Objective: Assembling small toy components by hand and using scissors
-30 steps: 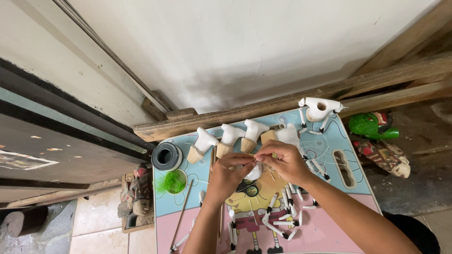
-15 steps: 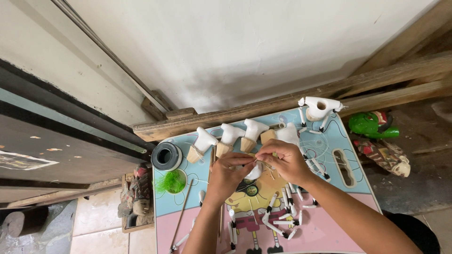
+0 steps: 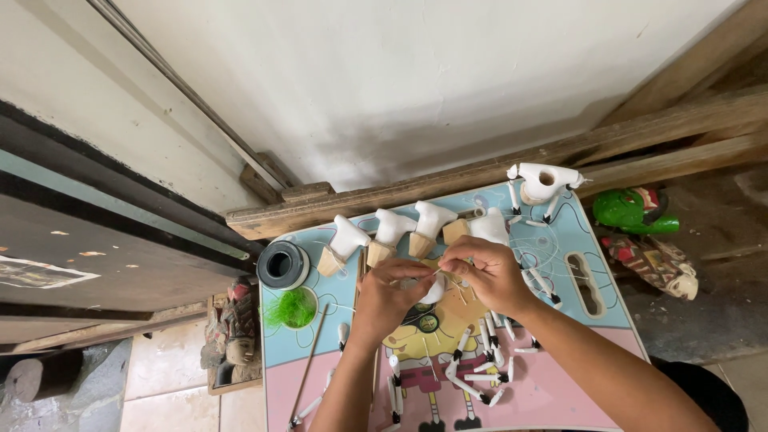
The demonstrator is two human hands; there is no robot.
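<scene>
Your left hand [image 3: 390, 292] and right hand [image 3: 484, 272] met over the middle of the small printed folding table [image 3: 608, 320], fingertips almost touching. Both hands had their fingers curled shut in a pinch around a small white carved piece [image 3: 433, 290], which sat between and just under them, mostly hidden by your knuckles. A thin pale stick or thread seemed to run between your fingertips, though it was too fine to tell which. Just beyond your hands stood a row of white carved pieces on bare wooden bases [image 3: 391, 235], lined up along the far edge of the table, and at the far right corner stood a white carved animal body [image 3: 544, 182] on thin black-and-white legs. Near your right forearm lay a scatter of loose white sticks with black tips [image 3: 480, 368]. To the left of your left hand sat a roll of dark tape [image 3: 282, 265], and just below it a tuft of bright green fibre [image 3: 290, 308] in a small cup. A long thin rod [image 3: 308, 364] lay slanted along the table's left side. Off the table, to the right, a green painted figure [image 3: 636, 210] lay on the ground.
</scene>
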